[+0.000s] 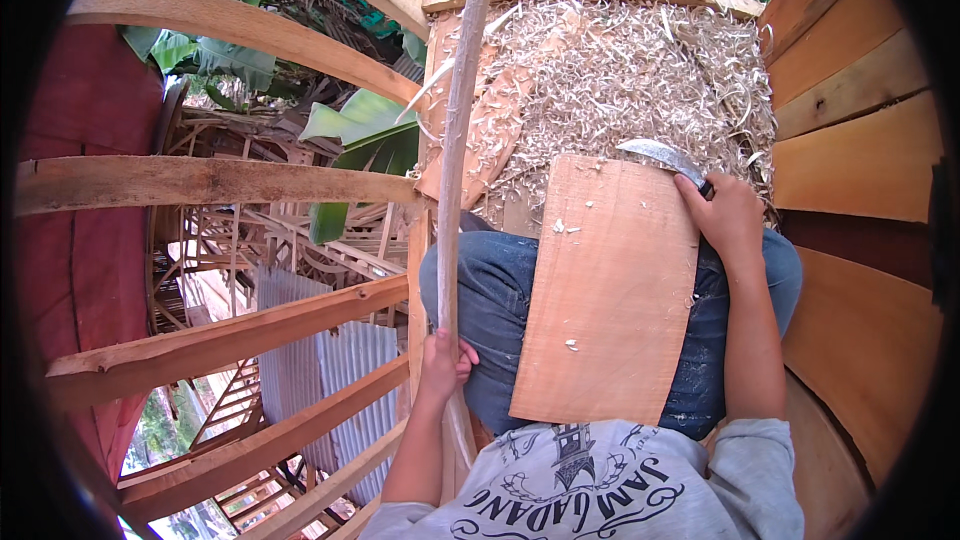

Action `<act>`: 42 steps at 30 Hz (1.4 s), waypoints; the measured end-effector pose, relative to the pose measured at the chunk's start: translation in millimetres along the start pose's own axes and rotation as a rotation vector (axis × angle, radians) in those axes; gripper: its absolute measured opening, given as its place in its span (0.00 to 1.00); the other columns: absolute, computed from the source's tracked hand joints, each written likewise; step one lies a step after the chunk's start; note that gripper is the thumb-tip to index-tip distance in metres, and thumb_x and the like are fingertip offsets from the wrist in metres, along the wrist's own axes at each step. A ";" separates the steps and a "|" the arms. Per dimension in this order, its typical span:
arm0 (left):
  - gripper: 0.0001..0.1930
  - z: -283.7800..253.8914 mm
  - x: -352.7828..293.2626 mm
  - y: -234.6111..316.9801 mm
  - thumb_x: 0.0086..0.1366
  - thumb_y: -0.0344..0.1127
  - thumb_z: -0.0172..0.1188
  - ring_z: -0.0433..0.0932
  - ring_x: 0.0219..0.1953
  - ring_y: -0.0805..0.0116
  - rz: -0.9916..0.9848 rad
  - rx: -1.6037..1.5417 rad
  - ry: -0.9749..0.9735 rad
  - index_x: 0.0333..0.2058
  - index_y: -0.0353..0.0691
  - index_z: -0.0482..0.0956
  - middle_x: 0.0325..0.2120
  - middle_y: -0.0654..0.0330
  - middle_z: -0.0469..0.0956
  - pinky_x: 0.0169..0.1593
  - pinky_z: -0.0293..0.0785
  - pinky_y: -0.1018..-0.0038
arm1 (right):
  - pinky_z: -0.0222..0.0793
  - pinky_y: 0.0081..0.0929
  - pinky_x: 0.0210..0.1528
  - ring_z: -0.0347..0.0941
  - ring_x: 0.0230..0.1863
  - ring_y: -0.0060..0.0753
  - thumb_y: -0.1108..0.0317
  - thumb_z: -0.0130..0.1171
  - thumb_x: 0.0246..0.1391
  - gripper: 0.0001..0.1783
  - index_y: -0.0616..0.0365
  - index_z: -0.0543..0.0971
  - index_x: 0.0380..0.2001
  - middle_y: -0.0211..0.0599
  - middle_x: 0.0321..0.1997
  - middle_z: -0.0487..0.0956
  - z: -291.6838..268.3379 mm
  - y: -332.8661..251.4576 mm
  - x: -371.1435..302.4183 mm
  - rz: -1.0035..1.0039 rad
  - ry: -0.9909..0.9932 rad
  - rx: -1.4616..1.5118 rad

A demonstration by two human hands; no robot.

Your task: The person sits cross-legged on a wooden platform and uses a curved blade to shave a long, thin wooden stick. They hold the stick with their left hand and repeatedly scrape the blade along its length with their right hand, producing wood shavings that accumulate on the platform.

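Note:
My left hand [443, 365] is closed round a long, pale wooden pole [460, 130] that stands nearly upright beside my left knee and runs past the top of the view. In my right hand [727, 215] is a knife [660, 153] with a curved grey blade and a dark handle. Its blade points left, over the far edge of a flat wooden board [610, 290] that lies across my lap. A few small shavings rest on the board. My fingers hide most of the knife's handle.
Curled wood shavings [650, 70] cover the plank floor [500, 120] ahead of me. Upright planks [850, 160] form a wall close on the right. Spaced wooden slats [220, 180] line the left, with corrugated metal sheets [360, 380] and banana leaves [365, 130] beyond them.

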State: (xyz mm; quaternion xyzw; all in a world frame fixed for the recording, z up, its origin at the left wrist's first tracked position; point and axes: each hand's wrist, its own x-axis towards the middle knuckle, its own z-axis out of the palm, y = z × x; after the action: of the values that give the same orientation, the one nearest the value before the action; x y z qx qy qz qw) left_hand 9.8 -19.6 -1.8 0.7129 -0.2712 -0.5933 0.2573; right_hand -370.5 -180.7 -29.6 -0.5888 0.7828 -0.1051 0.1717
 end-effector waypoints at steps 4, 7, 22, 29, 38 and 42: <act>0.41 3.0 -3.1 4.9 0.62 0.71 0.36 0.53 0.07 0.81 -0.006 0.019 0.040 0.17 0.32 0.69 0.06 0.68 0.57 0.12 0.44 0.81 | 0.71 0.42 0.33 0.77 0.28 0.50 0.42 0.56 0.49 0.29 0.62 0.80 0.22 0.48 0.22 0.78 -1.2 1.3 4.0 0.021 -0.050 0.062; 0.39 7.3 -2.6 1.6 0.63 0.70 0.37 0.52 0.07 0.81 -0.017 -0.011 0.068 0.16 0.34 0.68 0.06 0.69 0.57 0.11 0.44 0.81 | 0.71 0.42 0.34 0.77 0.28 0.50 0.42 0.56 0.49 0.29 0.62 0.80 0.22 0.48 0.22 0.78 -6.2 5.0 3.1 0.021 -0.072 0.073; 0.34 17.5 -7.6 -9.4 0.65 0.64 0.43 0.59 0.08 0.79 0.147 0.035 0.214 0.14 0.37 0.68 0.06 0.68 0.61 0.13 0.52 0.81 | 0.70 0.43 0.33 0.76 0.27 0.53 0.41 0.55 0.50 0.30 0.63 0.81 0.24 0.52 0.22 0.78 -1.8 5.4 -1.4 -0.035 -0.024 0.161; 0.25 32.9 -11.9 -16.1 0.62 0.50 0.58 0.62 0.16 0.82 0.365 0.143 0.347 0.14 0.35 0.71 0.10 0.69 0.65 0.20 0.57 0.78 | 0.68 0.44 0.32 0.76 0.28 0.55 0.37 0.55 0.49 0.34 0.65 0.80 0.25 0.55 0.21 0.76 4.0 3.4 -11.1 -0.085 0.072 0.166; 0.26 32.8 -13.1 -12.5 0.60 0.51 0.61 0.60 0.17 0.82 0.414 0.147 0.325 0.17 0.32 0.70 0.09 0.66 0.61 0.20 0.57 0.75 | 0.65 0.36 0.19 0.71 0.15 0.45 0.38 0.57 0.48 0.32 0.60 0.76 0.14 0.44 0.10 0.71 0.7 -111.8 -70.3 -0.517 -0.040 0.210; 0.25 27.0 -11.9 -15.7 0.60 0.51 0.60 0.61 0.16 0.80 0.420 0.120 0.294 0.18 0.31 0.71 0.09 0.63 0.62 0.20 0.59 0.74 | 0.64 0.34 0.17 0.70 0.13 0.42 0.34 0.57 0.45 0.35 0.59 0.73 0.11 0.41 0.09 0.70 18.3 -144.7 -54.4 -0.540 0.023 0.113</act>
State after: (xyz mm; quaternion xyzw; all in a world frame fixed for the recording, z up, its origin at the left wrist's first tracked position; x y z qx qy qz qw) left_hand -17.4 -1.2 -8.5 0.7336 -0.4076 -0.3997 0.3686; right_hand -221.6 -169.1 14.5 -0.7644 0.5924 -0.1971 0.1612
